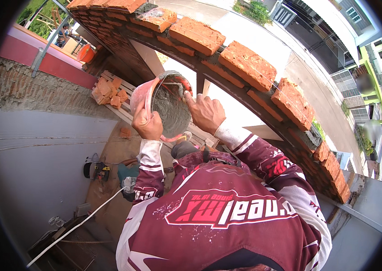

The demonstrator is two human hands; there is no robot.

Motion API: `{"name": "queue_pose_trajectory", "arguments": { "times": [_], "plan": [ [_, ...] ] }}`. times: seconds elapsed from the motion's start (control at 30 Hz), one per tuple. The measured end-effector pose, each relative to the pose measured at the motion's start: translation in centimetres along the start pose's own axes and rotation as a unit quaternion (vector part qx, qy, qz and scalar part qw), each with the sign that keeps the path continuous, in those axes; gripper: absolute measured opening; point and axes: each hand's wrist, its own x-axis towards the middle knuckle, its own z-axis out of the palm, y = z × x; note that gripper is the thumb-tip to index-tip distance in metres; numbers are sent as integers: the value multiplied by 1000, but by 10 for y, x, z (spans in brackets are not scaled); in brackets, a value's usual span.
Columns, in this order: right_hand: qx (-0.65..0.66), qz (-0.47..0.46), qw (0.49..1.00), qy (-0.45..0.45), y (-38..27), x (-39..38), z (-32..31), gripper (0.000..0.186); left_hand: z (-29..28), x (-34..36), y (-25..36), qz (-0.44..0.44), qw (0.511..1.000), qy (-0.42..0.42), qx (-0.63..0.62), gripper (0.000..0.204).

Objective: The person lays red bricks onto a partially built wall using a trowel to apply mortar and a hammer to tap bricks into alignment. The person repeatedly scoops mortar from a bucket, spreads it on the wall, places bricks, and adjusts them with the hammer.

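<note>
A person in a maroon-and-white jersey (209,180) looks down at a red bucket (140,95) of wet grey mortar (166,106), tipped at an angle beside a brick wall (249,65). The left hand (148,124) is closed in a firm grip on the bucket's near-left rim. The right hand (206,113) has its forefinger stretched to the right rim, the other fingers curled; whether its grip has hold of anything I cannot tell. Large white and red lettering crosses the jersey's chest, with smaller printing on both sleeves. Broken bricks (109,92) lie left of the bucket.
</note>
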Motion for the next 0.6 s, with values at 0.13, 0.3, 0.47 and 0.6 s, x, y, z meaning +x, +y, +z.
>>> {"name": "queue_pose_trajectory", "arguments": {
  "times": [0.13,0.3,0.47,0.6],
  "plan": [
    [106,27,954,-280,10,-3,2,35,-5,-1,19,-1,998,-31,-52,10],
    [537,169,723,-400,27,-45,7,31,-17,2,32,-46,986,-67,-145,8],
    [361,15,909,-209,8,-59,-1,34,-24,9,23,-88,984,-51,-145,2],
    [38,-16,984,-173,14,-51,-35,42,-12,6,19,-43,991,-29,-127,12]
  ]
}}
